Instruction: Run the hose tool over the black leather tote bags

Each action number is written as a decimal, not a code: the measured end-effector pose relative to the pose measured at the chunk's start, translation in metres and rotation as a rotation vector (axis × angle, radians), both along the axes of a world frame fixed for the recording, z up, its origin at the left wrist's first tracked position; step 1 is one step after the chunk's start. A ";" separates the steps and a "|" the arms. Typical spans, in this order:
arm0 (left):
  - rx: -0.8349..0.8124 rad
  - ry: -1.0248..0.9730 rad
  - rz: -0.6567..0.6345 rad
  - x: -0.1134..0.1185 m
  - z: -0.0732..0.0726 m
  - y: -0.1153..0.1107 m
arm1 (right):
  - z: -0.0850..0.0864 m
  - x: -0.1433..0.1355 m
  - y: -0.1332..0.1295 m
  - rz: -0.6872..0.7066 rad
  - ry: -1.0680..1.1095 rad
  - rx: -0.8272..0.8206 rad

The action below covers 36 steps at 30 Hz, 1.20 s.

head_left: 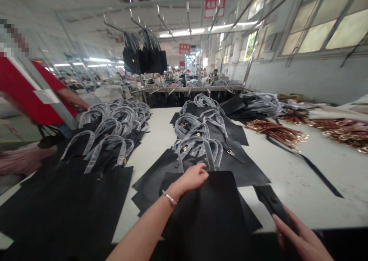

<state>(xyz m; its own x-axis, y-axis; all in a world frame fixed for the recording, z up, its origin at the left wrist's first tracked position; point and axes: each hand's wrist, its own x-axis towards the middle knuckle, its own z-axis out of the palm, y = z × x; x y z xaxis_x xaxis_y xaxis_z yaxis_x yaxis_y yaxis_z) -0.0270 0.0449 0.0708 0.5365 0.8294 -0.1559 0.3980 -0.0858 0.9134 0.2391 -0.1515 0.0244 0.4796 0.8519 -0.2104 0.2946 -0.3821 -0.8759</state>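
Observation:
My left hand (193, 177), with a bracelet at the wrist, is closed at the top edge of a black bag panel (212, 211). That panel lies at the table's front, on top of a stack of similar panels. A handle wrapped in clear film (209, 155) rises from the edge beside my fingers. At the lower right my right hand (296, 230) grips a black leather strip (271, 203), held out over the table edge. A small round spot, maybe a snap, shows on the strip. More black panels with film-wrapped handles (191, 126) and gold buckles lie behind.
To the left, another stack of black bag panels (74, 199) covers the white table (322, 157). Brown straps with gold rings (278, 132) and a long black strap (310, 167) lie right. Black bags (143, 57) hang from a rack. A person in red (37, 92) stands left.

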 end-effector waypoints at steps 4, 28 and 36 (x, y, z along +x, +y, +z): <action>0.337 0.212 0.060 -0.021 -0.057 -0.019 | -0.005 0.011 -0.005 0.031 0.047 -0.027; -0.003 0.221 0.068 -0.063 -0.087 -0.051 | 0.028 -0.088 0.047 0.534 -0.084 -0.183; 0.120 0.161 0.277 -0.045 -0.089 -0.083 | 0.032 -0.093 0.029 0.620 -0.009 -0.251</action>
